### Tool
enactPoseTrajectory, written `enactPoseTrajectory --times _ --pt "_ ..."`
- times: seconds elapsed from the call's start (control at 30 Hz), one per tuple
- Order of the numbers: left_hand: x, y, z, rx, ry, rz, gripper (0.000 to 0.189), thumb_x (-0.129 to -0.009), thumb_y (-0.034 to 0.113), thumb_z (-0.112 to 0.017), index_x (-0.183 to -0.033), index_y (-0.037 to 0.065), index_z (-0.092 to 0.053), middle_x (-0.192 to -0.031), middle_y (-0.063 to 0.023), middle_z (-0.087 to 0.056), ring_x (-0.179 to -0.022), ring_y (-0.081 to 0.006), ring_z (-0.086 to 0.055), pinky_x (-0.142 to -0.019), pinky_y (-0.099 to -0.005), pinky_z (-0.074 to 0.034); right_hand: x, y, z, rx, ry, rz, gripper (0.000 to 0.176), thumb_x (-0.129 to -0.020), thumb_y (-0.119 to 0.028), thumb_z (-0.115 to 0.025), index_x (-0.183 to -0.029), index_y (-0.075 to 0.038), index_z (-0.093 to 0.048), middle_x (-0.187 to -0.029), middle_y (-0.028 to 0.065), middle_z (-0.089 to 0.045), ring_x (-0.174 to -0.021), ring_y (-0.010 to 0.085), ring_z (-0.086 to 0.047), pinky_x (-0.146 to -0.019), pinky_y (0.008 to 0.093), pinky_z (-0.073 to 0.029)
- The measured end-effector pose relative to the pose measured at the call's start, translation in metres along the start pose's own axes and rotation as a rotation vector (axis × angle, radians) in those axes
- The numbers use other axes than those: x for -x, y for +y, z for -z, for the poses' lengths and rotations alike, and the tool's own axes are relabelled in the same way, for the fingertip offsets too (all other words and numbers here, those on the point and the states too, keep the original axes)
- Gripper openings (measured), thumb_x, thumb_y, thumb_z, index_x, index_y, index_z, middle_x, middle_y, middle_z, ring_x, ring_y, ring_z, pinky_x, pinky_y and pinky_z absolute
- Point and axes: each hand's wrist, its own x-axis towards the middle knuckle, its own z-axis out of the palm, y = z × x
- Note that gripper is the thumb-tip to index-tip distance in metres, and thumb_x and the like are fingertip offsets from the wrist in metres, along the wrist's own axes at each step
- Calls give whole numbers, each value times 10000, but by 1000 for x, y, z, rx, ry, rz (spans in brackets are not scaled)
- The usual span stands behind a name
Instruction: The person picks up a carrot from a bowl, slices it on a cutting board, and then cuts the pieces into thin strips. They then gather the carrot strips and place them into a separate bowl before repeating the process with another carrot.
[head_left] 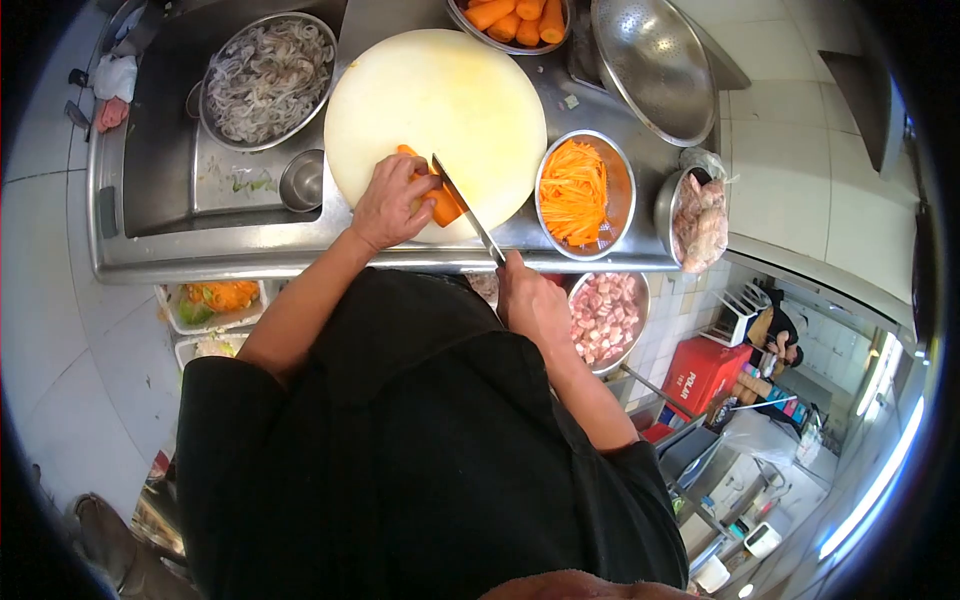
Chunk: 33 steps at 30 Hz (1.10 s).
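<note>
On the round white cutting board, a peeled carrot lies near the front edge. The curled fingers of my left hand press down on it. My right hand is closed round the handle of a kitchen knife. Its blade slants up and left across the board, right beside the cut end of the carrot. To the right of the board stands a perforated metal bowl with shredded carrot inside.
Whole carrots fill a bowl behind the board, near a large empty colander. Left, in the sink, sits a bowl of sliced greyish food. Bagged meat is at right; diced meat stands below the counter. Another person is farther off.
</note>
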Motion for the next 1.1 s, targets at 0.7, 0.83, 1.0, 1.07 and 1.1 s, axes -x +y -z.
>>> enactPoseTrajectory --times 0.7,0.83,1.0,1.07,1.1 --pt "-2 -3 -1 -15 18 -37 273 -819 181 -738 -1076 95 -708 -1136 -107 -585 -1133 -337 -548 -1020 -474 -433 -33 -5 -19 -82 -17 -11 126 -1021 -145 -555 -998 -22 -543 -787 271 -711 -755 479 -714 -686 592 -547" --pt "-3 1 1 -15 14 -16 271 -814 169 -741 -1072 93 -710 -1135 -109 -586 -1126 -335 -551 -1016 -473 -434 0 -12 3 -69 -27 -70 138 -1026 -162 -563 -990 -30 -548 -784 262 -712 -744 485 -709 -680 603 -539" --pt "-3 -2 0 -3 32 -34 277 -816 180 -743 -1077 93 -710 -1138 -112 -588 -1120 -335 -549 -1007 -470 -436 4 -15 -3 -54 -53 -100 112 -1012 -132 -558 -1008 -21 -541 -783 266 -712 -751 484 -714 -685 587 -552" --pt "-3 -1 0 -14 31 -36 281 -817 184 -743 -1082 93 -711 -1139 -112 -589 -1118 -336 -549 -1006 -469 -435 -9 -11 -21 -63 -40 -59 101 -997 -110 -557 -1015 -14 -535 -788 270 -714 -757 484 -718 -689 581 -556" --pt "-3 -1 -1 -23 31 -38 283 -818 185 -743 -1084 93 -711 -1140 -113 -590 -1117 -336 -549 -1006 -469 -435 -18 -9 -29 -67 -31 -39 97 -989 -100 -556 -1019 -10 -533 -791 271 -716 -760 484 -719 -691 578 -558"
